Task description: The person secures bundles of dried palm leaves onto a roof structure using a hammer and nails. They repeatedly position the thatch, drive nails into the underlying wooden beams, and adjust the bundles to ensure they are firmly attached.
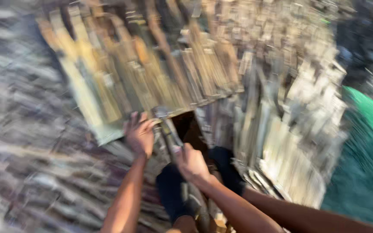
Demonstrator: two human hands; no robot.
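Note:
The whole view is smeared by motion. A panel of pale wooden slats [121,73] lies ahead of me, tilted down to the left. My left hand [140,134] rests on its near edge, fingers pointing up; the blur hides whether they grip it. My right hand [191,164] is closed around a thin dark tool or stick [169,131] that points up towards the panel's near corner, beside my left hand. Below my hands are my knees in dark shorts [173,190].
More stacks of light wooden strips [290,129] fill the right and the back. A green sheet or tub [368,142] lies at the far right. The ground on the left [26,142] is littered with blurred wood pieces.

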